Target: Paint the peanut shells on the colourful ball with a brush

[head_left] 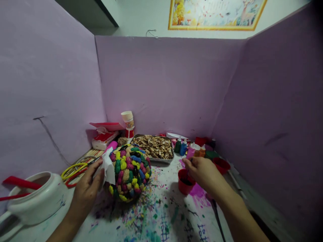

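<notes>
My left hand [91, 179] pinches a white tissue [109, 169] at the left side of a round ball [130, 171] covered in painted peanut shells. The shells on it are yellow, green, magenta, blue, black and tan. To the right, my right hand [202, 169] is closed just above a small red cup [185, 186] holding something dark. A thin tool seems to be in its fingers, reaching down into the cup, but I cannot make out its kind. Behind the ball lies a metal tray [164, 160] heaped with peanut shells [156, 146].
Paint bottles [183, 148] and another red cup [222, 165] stand at the back right. On the left are a white pot [37, 201] with red handles sticking out, scissors [75, 171], a tissue pack [104, 139] and stacked paper cups [128, 119]. Purple panels [161, 84] enclose the paint-stained table.
</notes>
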### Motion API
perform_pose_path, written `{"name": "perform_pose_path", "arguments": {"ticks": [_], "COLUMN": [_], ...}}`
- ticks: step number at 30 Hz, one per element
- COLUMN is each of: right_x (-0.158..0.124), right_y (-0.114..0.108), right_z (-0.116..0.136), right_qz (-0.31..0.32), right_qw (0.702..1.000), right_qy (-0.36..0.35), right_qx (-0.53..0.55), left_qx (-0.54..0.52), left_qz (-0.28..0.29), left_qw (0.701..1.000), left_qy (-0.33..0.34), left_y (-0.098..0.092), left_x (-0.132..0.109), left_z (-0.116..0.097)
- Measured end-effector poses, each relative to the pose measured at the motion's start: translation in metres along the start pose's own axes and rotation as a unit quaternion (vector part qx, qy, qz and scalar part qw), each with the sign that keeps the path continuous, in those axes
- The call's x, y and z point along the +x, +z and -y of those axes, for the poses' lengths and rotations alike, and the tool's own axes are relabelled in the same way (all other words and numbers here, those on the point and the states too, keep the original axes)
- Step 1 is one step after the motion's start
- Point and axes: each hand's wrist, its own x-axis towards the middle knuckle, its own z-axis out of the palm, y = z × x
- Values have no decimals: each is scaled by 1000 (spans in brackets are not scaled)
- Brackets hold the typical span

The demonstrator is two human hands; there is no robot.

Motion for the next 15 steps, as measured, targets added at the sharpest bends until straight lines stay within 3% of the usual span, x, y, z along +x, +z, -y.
{"name": "perform_pose_path", "arguments": {"ticks": [4, 8, 12, 15], "right_x": [-1, -4, -6, -14], "right_y": [0, -17, -21, -24], "right_z": [0, -5, -7, -5], "right_qz": [24, -32, -44, -143], "right_qw": [1000, 999, 998, 983], "right_qy": [5, 32, 33, 1], "right_qx": [-12, -23, 26, 116], "left_qx": [-55, -56, -63, -63], "left_qz": [26, 24, 24, 27], "left_qw": [996, 995, 995, 995], "left_qy": [-65, -78, -76, -72], "left_y": [0, 0, 1, 1], "left_x": [0, -1, -2, -2], "left_z": [-4, -5, -1, 0]}}
